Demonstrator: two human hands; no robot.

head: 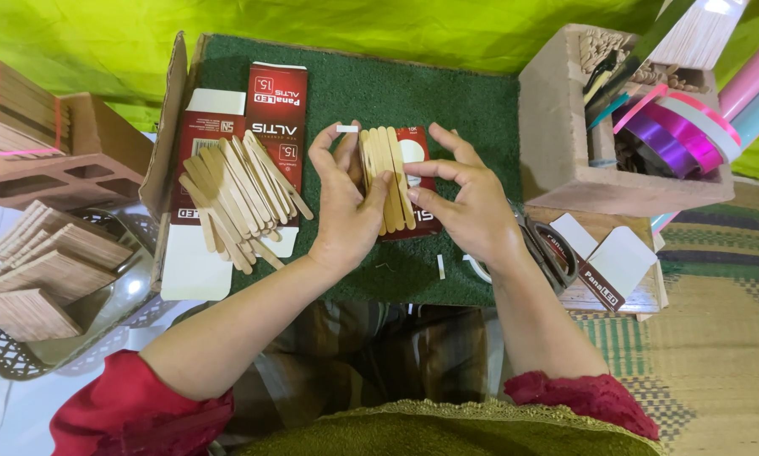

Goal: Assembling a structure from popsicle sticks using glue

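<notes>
Both hands meet at the frame's centre over the green mat (447, 93), the left hand (343, 211) clasping a row of craft sticks (386, 173) whose long axes run top to bottom, the right hand's (472, 207) fingertips pinching its right edge.

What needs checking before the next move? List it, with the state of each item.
1. Row of flat wooden sticks held by both hands: ok.
2. Left hand thumb lies across the sticks: ok.
3. Right hand fingertips touch the row's right edge: ok.
4. Sticks aligned side by side: ok at the tops, lower ends hidden.
5. Spare loose sticks piled on the flattened red and white box: ok.
6. Scissors beside the right wrist: ok, partly hidden.
</notes>
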